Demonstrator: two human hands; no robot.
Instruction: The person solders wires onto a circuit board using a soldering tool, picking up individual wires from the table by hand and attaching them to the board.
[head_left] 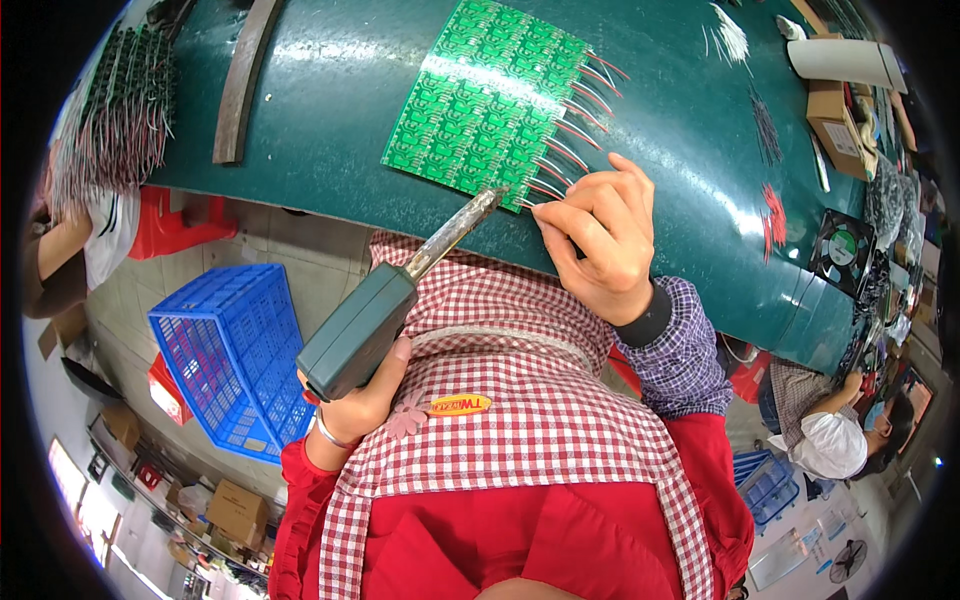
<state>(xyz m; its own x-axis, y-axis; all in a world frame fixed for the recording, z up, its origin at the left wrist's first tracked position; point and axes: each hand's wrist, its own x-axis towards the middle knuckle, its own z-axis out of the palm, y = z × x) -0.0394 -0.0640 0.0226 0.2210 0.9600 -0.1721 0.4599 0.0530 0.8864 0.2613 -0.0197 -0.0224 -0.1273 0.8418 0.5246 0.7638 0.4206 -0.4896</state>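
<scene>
Left hand gripping soldering gun, right hand pinching wire at circuit board

1. L hand: most fingers hidden behind solder gun.
2. Tip at PCB sheet: contact pt too small to tell.
3. R hand hides some ends of red/white wires.
4. Far-L co-worker: partly cut off by dark rim.

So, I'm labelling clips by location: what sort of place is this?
Probably an electronics workshop: a soldering iron over a circuit board, more wired boards on the bench, and a co-worker at right.
</scene>
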